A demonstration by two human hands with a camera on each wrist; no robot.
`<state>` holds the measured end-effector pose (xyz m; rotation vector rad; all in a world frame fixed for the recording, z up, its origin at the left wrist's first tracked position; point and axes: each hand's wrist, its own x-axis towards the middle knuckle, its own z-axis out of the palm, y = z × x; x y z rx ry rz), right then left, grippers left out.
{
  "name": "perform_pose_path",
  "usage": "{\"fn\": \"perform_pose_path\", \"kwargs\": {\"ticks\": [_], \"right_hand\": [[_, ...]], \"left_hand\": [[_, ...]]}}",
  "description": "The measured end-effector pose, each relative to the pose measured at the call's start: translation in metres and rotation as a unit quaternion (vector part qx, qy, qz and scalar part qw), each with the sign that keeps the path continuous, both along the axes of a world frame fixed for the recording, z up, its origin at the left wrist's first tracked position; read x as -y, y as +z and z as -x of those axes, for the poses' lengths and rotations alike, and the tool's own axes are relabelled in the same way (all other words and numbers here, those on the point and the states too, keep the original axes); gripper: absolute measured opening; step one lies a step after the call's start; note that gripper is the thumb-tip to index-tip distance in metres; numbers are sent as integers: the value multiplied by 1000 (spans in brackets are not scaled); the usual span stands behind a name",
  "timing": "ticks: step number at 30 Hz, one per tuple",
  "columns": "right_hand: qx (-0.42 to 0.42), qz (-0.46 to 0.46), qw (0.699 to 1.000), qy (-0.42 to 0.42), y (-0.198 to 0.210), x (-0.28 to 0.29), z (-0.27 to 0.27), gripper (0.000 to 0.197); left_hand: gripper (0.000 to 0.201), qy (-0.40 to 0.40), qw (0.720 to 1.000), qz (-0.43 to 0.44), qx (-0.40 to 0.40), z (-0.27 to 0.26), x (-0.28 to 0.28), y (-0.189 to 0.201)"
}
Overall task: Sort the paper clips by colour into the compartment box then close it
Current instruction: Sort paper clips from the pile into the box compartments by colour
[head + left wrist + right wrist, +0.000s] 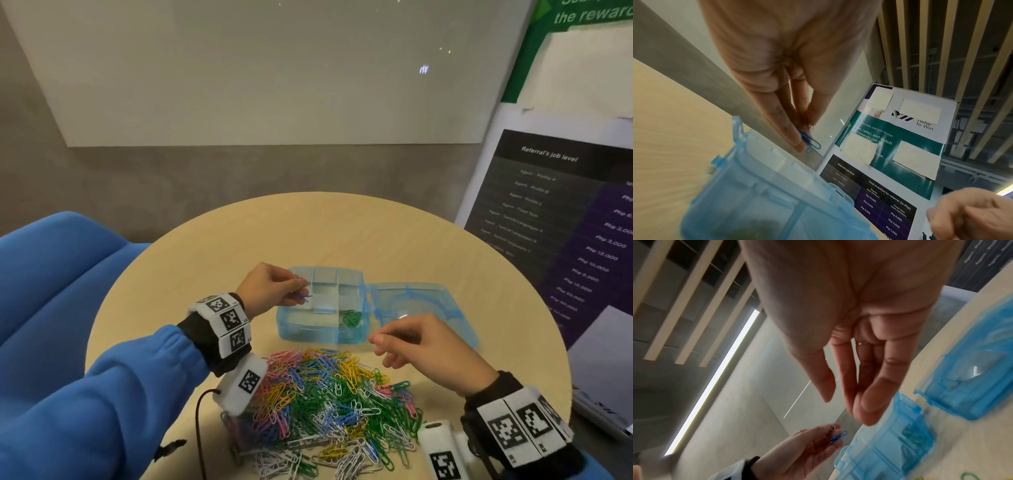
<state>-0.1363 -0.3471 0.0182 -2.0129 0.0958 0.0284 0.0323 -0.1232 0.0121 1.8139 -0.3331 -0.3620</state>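
A translucent blue compartment box [287, 329] sits open on the round table, its lid [423, 301] folded out to the right. Green clips [352, 318] lie in its front right compartment. My left hand [274, 287] hovers over the box's left side and pinches a blue paper clip [304, 297] [811, 142] [839, 436], with a white clip [832, 427] held above it. My right hand [404, 342] hangs just right of the box's front corner, fingers relaxed and holding nothing [840, 402]. A mixed pile of coloured clips [329, 404] lies in front of the box.
The round wooden table [342, 233] ends close behind the box. A blue sofa [61, 281] stands at the left. A poster board [561, 212] leans at the right, near the table's edge.
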Motion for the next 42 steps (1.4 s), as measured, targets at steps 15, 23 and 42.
{"fn": "perform_pose_path", "kwargs": {"ticks": [15, 23, 42], "right_hand": [[12, -4, 1000, 7, 4, 5, 3, 15], [7, -6, 1000, 13, 1, 3, 1, 15], [-17, 19, 999, 28, -4, 7, 0, 18]], "left_hand": [[21, 12, 986, -121, 112, -34, 10, 2], [24, -15, 984, -133, 118, -32, 27, 12], [27, -255, 875, -337, 236, 63, -6, 20]]}}
